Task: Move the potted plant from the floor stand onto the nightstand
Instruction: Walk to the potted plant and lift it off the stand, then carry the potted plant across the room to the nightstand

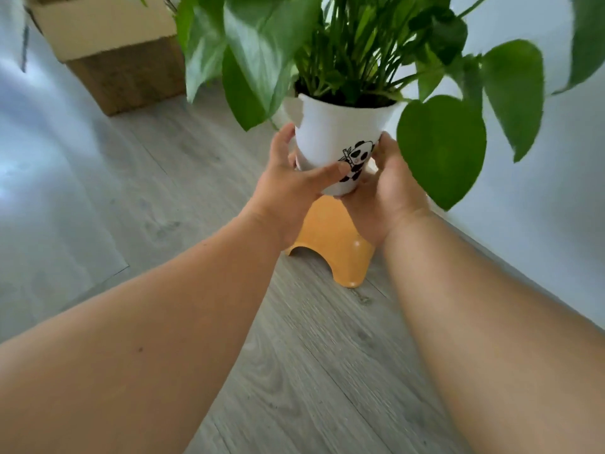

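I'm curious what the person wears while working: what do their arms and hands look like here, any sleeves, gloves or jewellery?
Both forearms are bare right up to the bottom edge of the picture, with no sleeve in sight. The left hand and the right hand wear no gloves, and no ring, watch or bracelet shows on the fingers or wrists that are visible. The left forearm has a few small dark specks.

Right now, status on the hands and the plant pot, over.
Left hand and right hand clasp the white pot low. Pot over the orange stand; contact unclear. Big leaves droop beside right hand.
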Motion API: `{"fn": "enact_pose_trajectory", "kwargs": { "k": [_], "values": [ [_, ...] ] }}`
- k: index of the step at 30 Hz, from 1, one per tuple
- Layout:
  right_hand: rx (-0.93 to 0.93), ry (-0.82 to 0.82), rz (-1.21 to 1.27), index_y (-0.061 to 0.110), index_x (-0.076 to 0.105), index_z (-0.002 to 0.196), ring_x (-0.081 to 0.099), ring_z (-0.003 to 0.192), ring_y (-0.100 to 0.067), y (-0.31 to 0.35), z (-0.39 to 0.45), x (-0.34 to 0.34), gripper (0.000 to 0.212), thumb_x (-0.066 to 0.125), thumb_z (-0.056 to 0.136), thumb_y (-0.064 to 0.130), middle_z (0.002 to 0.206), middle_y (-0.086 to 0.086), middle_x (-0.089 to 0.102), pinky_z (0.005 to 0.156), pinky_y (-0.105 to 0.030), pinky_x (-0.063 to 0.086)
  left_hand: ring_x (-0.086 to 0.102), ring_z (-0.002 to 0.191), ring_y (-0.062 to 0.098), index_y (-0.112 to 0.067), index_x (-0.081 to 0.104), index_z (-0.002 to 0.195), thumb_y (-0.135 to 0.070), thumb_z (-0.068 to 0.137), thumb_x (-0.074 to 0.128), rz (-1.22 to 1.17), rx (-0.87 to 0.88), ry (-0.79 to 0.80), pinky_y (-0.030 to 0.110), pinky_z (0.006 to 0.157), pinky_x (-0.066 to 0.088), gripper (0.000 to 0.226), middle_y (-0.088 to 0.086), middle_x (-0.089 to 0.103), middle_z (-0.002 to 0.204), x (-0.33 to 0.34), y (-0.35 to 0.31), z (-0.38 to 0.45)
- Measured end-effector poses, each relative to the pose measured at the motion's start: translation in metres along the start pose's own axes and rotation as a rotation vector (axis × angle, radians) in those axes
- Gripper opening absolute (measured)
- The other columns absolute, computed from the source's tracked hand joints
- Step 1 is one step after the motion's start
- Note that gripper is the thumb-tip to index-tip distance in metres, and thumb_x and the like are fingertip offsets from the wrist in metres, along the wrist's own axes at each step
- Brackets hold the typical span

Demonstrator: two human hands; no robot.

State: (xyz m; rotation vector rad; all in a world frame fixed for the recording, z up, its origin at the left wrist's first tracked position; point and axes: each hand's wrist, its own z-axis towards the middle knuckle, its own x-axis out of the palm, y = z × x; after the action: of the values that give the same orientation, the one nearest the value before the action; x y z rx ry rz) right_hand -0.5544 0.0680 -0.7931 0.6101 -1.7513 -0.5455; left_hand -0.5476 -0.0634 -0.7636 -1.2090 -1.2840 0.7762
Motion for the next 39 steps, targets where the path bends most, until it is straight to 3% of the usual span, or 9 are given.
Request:
{"fn": "enact_pose_trajectory", "kwargs": {
  "k": [2,5,7,9,14,16,19,29,39],
  "values": [
    [0.106,-0.032,0.036,0.006,0.039,0.141,0.039,0.137,-0.036,0.007,0.003,0.008,0.048,0.045,0.096,0.022,0.149,-0.023,0.038,0.103,-0.034,0.044,0.058,0.12,0.04,-0.019,0.02,0.15,0.002,0.065,0.07,-0.085,-0.019,0.065,0.059,0.102,0.046,0.101,0.031,0.05,0.14,0.001,-0.014,0.002],
    [0.175,-0.173,0.182,-0.006,0.035,0.139,0.062,0.11,-0.01,0.026,0.016,0.017,0.04,0.035,0.102,0.007,0.147,-0.031,0.037,0.074,-0.009,0.054,0.06,0.11,0.035,-0.017,0.028,0.149,0.011,0.081,0.059,-0.203,-0.014,0.158,0.048,0.094,0.052,0.081,0.026,0.054,0.137,0.005,-0.036,0.008],
    [0.149,-0.142,0.056,0.006,0.045,0.137,0.064,0.105,-0.008,0.04,0.004,0.039,0.039,0.035,0.103,0.022,0.148,-0.021,0.042,0.095,-0.025,0.052,0.061,0.108,0.031,-0.013,0.039,0.145,0.005,0.089,0.045,-0.279,-0.02,0.203,0.041,0.091,0.053,0.059,0.023,0.058,0.133,0.008,-0.054,0.009],
    [0.066,-0.115,-0.018,0.023,0.06,0.121,0.051,0.127,-0.023,0.058,-0.01,0.06,0.035,0.04,0.098,0.038,0.147,-0.007,0.048,0.115,-0.048,0.028,0.062,0.113,0.031,-0.014,0.054,0.135,-0.007,0.092,0.04,-0.365,-0.069,0.18,0.048,0.1,0.05,0.046,0.021,0.06,0.137,0.015,-0.072,0.009],
    [-0.007,-0.057,0.005,0.023,0.079,0.077,0.056,0.114,-0.02,0.096,-0.039,0.114,0.055,0.028,0.1,0.02,0.09,0.003,0.077,0.112,-0.035,0.035,0.065,0.116,0.033,-0.016,0.058,0.134,-0.028,0.098,0.05,-0.43,-0.147,0.007,0.044,0.083,0.06,0.039,0.016,0.063,0.135,0.044,-0.132,-0.003],
    [-0.011,-0.103,0.061,0.018,0.072,0.099,0.056,0.111,-0.02,0.115,-0.05,0.136,0.047,0.025,0.101,0.019,0.107,-0.004,0.07,0.107,-0.031,0.038,0.063,0.117,0.032,-0.016,0.057,0.135,-0.033,0.098,0.05,-0.376,-0.123,-0.015,0.04,0.072,0.062,0.041,0.015,0.061,0.135,0.056,-0.168,-0.011],
    [-0.003,-0.093,0.183,0.015,0.043,0.141,0.034,0.141,-0.025,0.158,-0.074,0.193,0.046,0.036,0.098,0.03,0.154,-0.008,0.037,0.119,-0.038,0.025,0.063,0.116,0.034,-0.018,0.06,0.131,-0.031,0.098,0.05,-0.396,-0.123,-0.03,0.04,0.068,0.061,0.037,0.016,0.063,0.133,0.069,-0.244,-0.03],
    [-0.123,0.021,-0.046,0.008,0.046,0.136,0.047,0.131,-0.034,0.282,-0.177,0.4,0.041,0.041,0.098,0.022,0.144,-0.019,0.048,0.114,-0.049,0.033,0.065,0.115,0.037,-0.009,0.055,0.136,-0.028,0.101,0.046,-0.461,-0.142,-0.022,0.056,0.093,0.054,0.04,0.017,0.064,0.133,0.105,-0.482,-0.104],
    [-0.054,0.269,-0.273,0.008,0.045,0.135,0.044,0.133,-0.036,0.313,-0.215,0.586,0.04,0.045,0.095,0.011,0.145,-0.021,0.045,0.112,-0.045,0.036,0.068,0.109,0.037,-0.013,0.054,0.135,-0.027,0.098,0.049,-0.531,-0.031,-0.075,0.055,0.078,0.06,0.04,0.019,0.063,0.131,0.042,-0.671,-0.166]
  ]
}}
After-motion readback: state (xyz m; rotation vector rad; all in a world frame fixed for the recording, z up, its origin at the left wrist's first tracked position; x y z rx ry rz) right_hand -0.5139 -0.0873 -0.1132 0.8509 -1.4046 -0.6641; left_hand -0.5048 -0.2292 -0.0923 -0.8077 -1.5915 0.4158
